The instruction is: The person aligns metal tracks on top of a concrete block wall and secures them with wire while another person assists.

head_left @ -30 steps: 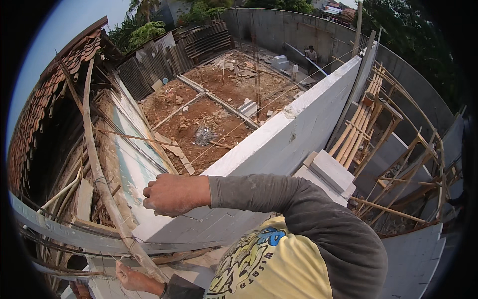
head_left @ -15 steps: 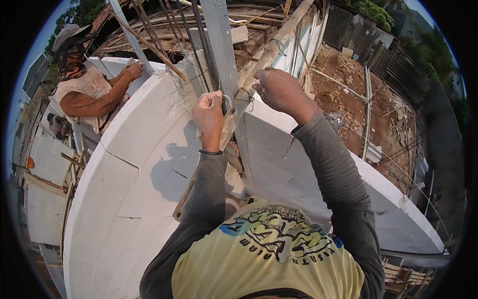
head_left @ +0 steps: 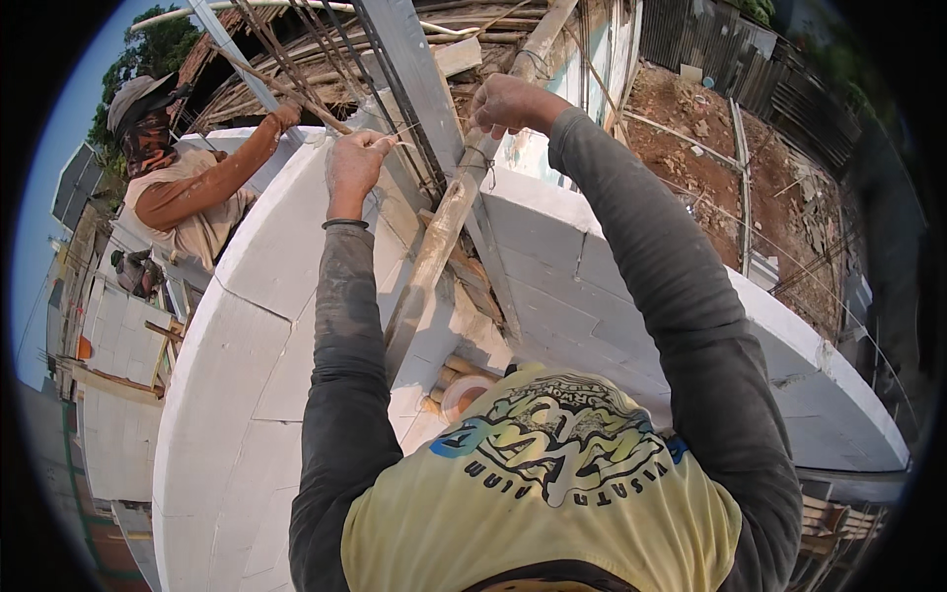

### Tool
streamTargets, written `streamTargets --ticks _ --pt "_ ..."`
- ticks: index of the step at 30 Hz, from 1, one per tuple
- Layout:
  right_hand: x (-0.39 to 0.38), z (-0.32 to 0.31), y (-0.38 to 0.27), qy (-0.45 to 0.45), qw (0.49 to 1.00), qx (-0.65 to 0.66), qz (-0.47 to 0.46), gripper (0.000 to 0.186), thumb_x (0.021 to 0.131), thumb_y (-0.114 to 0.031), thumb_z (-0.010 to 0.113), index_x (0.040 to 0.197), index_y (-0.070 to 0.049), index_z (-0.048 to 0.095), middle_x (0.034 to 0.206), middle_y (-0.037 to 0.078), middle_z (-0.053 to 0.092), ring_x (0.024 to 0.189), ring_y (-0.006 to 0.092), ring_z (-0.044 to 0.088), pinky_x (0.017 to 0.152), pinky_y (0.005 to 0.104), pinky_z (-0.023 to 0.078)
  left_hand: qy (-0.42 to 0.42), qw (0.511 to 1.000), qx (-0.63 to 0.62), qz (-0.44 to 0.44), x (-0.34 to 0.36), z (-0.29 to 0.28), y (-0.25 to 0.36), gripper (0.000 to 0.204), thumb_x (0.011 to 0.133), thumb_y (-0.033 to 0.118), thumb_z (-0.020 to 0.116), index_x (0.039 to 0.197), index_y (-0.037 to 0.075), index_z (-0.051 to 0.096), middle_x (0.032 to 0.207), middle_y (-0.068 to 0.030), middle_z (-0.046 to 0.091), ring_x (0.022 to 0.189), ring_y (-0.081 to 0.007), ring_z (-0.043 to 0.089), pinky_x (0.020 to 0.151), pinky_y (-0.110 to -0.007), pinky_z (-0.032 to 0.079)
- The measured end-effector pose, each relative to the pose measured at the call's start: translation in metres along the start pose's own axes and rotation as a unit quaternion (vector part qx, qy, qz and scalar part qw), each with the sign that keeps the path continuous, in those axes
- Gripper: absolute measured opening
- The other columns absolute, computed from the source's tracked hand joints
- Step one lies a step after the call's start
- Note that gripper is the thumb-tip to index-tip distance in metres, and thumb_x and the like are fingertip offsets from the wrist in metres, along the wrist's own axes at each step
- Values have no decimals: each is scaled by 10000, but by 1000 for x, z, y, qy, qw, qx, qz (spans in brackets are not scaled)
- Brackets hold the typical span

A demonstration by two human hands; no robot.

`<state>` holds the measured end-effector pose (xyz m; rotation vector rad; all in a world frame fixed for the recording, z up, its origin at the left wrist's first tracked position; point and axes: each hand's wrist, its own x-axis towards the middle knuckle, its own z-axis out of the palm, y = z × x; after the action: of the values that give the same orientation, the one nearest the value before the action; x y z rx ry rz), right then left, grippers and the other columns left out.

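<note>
My left hand (head_left: 357, 170) pinches a pale thin cord (head_left: 402, 140) just left of a grey upright beam (head_left: 422, 89) and dark rebar (head_left: 387, 69). Up and to the right, my right hand (head_left: 511, 104) has curled fingers around what seems to be the same thin line; its fingertips are partly hidden. A weathered wooden pole (head_left: 439, 242) crosses the beam diagonally, with wire wound around it near my right hand. These meet at a corner between two white block walls (head_left: 237, 335) (head_left: 582, 259).
At left, another worker (head_left: 192, 197) in cap and orange sleeves grips a stick; a further person (head_left: 135, 271) works behind. Below me lie bamboo poles and a round container (head_left: 466, 395). Beyond the right wall are red soil (head_left: 671, 109) and corrugated fencing (head_left: 710, 49).
The view has swung toward the corner. Since half a second ago, both my hands have moved upward, the left also leftward from the pole. The other worker's arm has risen along the stick.
</note>
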<state>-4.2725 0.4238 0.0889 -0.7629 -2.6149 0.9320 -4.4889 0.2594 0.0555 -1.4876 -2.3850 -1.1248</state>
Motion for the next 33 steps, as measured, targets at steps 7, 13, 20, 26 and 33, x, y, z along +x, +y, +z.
streamTargets --ticks 7,13,20,26,33 --pt "-14 4 -14 -15 1000 -10 15 248 931 -243 581 999 -20 669 843 55 677 742 145 660 641 292 519 13 999 -9 34 11 2 -37 298 793 389 714 871 103 751 713 -117 668 695 -250 640 676 -390 482" --pt "-28 -34 10 14 995 -59 75 258 959 -268 572 1067 -56 672 856 16 683 746 95 634 694 282 530 79 979 86 165 38 23 -33 211 842 342 632 873 155 727 806 -87 684 757 -276 653 706 -414 519" --pt "-19 -31 7 -12 995 -75 69 328 980 -293 539 1117 -18 657 886 14 682 779 102 650 711 260 538 161 894 255 332 59 52 -60 135 741 192 607 664 136 702 701 -76 670 679 -260 651 609 -406 518" --pt "-17 4 -16 -36 996 -49 71 341 945 -341 605 1121 -52 644 926 36 678 769 117 657 732 297 540 218 947 141 188 65 66 -58 145 756 161 585 703 107 709 710 -108 677 680 -267 669 621 -399 541" --pt "10 28 -27 34 998 -50 22 151 911 -174 622 874 -30 652 712 13 613 581 88 575 539 236 494 229 952 134 153 75 67 -85 207 822 191 531 821 54 686 747 -156 678 688 -307 671 608 -428 527"
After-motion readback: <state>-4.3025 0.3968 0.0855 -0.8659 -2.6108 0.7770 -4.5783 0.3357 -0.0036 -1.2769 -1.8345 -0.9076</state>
